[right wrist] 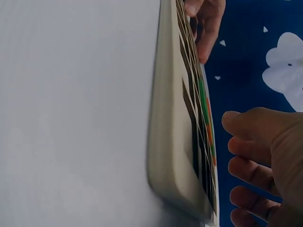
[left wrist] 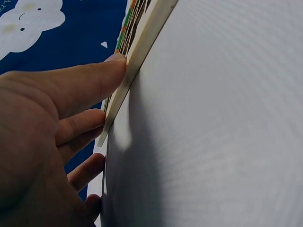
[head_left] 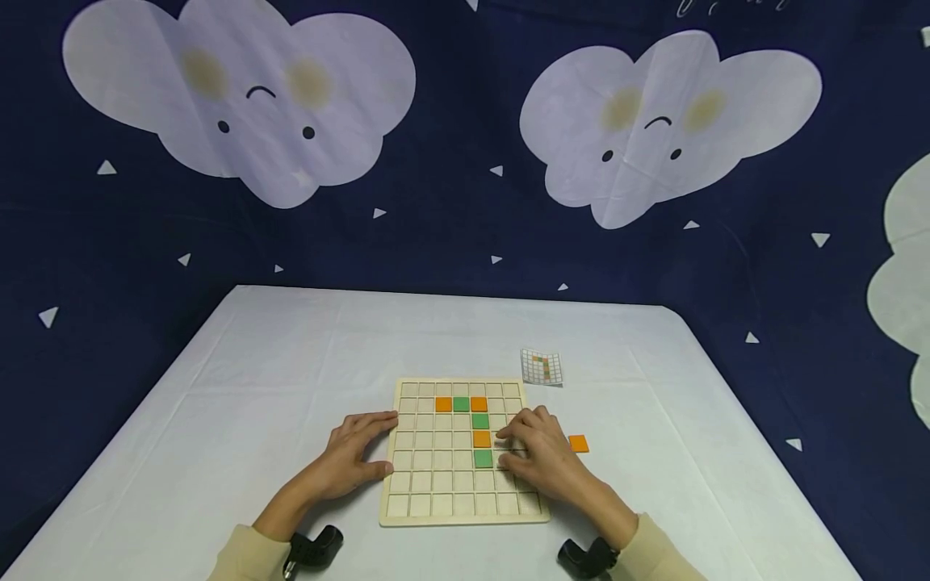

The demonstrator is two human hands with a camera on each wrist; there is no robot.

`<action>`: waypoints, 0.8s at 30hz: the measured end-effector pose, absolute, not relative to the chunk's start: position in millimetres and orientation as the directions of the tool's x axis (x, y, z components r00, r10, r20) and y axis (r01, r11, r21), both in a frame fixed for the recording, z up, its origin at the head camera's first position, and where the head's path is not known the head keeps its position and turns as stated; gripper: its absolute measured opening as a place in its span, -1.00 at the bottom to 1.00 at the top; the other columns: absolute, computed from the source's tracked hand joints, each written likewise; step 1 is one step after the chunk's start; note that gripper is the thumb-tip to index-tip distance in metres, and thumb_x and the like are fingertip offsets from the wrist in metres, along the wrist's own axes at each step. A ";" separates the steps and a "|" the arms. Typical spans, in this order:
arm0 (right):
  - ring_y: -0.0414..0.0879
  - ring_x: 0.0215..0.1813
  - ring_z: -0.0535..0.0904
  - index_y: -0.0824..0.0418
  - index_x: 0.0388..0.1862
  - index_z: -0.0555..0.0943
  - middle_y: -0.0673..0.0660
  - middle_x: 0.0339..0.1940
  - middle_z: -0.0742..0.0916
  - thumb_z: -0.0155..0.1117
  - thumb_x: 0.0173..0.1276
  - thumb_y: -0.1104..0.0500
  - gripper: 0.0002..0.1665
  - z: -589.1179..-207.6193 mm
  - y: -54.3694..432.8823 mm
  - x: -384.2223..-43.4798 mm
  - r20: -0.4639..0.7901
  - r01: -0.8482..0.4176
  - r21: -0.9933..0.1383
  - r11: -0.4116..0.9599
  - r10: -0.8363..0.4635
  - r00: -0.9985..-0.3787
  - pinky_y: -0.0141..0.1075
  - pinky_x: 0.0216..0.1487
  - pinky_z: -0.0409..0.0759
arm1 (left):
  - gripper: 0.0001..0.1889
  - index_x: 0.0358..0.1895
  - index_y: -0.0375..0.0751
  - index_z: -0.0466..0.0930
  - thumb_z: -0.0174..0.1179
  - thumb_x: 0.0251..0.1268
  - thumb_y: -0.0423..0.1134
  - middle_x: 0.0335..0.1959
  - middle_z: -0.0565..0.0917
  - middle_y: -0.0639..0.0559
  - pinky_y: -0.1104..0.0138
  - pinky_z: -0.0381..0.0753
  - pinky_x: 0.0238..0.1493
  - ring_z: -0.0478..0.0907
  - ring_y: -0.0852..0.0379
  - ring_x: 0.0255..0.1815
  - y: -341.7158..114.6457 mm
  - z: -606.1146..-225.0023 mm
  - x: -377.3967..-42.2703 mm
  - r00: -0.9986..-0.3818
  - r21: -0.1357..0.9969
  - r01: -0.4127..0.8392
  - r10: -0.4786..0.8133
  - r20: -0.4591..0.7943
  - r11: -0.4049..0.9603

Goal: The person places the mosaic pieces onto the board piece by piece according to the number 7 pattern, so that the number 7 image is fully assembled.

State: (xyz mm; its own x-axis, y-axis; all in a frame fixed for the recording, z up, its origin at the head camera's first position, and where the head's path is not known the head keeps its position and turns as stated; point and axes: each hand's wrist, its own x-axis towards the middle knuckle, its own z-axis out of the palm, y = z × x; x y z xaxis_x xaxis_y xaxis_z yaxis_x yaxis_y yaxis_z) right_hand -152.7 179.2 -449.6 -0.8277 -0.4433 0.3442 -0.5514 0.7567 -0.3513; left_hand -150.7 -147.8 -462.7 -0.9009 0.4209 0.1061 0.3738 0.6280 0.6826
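A square wooden grid board point(head_left: 421, 482) lies on the white table. On it, an orange tile point(head_left: 443, 404), a green tile point(head_left: 461, 404) and another orange tile point(head_left: 479, 404) form a row. Below the last one runs a column of green, orange and green tiles, ending at the lowest green tile point(head_left: 483, 459). My left hand point(head_left: 352, 456) touches the board's left edge with thumb and fingertips, fingers fairly straight. Over the board's right side hovers my right hand point(head_left: 545, 456), fingers loosely bent. In the right wrist view, nothing shows between its thumb point(right wrist: 241, 122) and fingers.
A loose orange tile point(head_left: 578, 444) lies just right of my right hand. Beyond the board's far right corner is a small printed card point(head_left: 541, 368) with a grid pattern. Behind the table point(head_left: 291, 339) hangs a dark blue cloth point(head_left: 450, 242) with clouds.
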 end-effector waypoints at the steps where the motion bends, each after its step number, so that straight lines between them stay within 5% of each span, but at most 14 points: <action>1: -0.26 -0.18 0.29 0.05 -0.22 0.69 -0.11 -0.26 0.60 0.48 0.01 0.09 -0.70 -449.1 181.1 -153.1 0.346 -0.547 -0.355 0.758 -0.437 -0.830 -0.26 -0.08 0.28 | -0.34 0.29 -0.24 0.38 0.34 0.07 -0.17 0.37 0.36 -0.04 -0.06 0.01 0.22 0.18 -0.11 0.33 -147.8 -462.5 -150.6 -0.901 0.683 0.374 0.421 0.106 0.628; 24: -0.23 -0.21 0.30 0.09 -0.23 0.70 -0.08 -0.31 0.59 0.52 -0.05 0.12 -0.67 -446.6 222.6 -154.6 0.374 -0.453 -0.362 0.815 -0.318 -0.871 -0.24 -0.13 0.26 | -0.34 0.29 -0.20 0.39 0.33 0.07 -0.13 0.37 0.36 0.00 -0.08 0.01 0.23 0.18 -0.10 0.34 -148.2 -462.6 -150.9 -0.905 0.682 0.362 0.414 0.096 0.635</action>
